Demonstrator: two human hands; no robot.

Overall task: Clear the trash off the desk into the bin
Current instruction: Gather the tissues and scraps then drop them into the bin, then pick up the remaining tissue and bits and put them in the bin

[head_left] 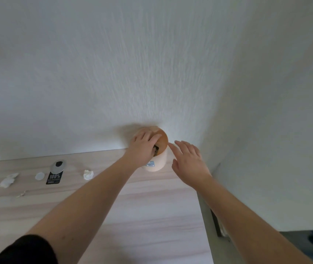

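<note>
Pale desk (151,216), left hand (142,147) hiding the bin (156,162) lid, grip unclear; right hand (190,161) spread, empty.

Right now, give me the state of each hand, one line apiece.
Left hand: on the wooden lid of the small bin, fingers at its opening; any held item cannot be told.
Right hand: open, empty, beside the bin.

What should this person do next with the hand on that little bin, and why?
Probably draw the left hand back off the bin and reach left for the crumpled tissue. The fingers sit at the lid's opening, while the tissue, a black tag and other scraps lie on the desk.
</note>
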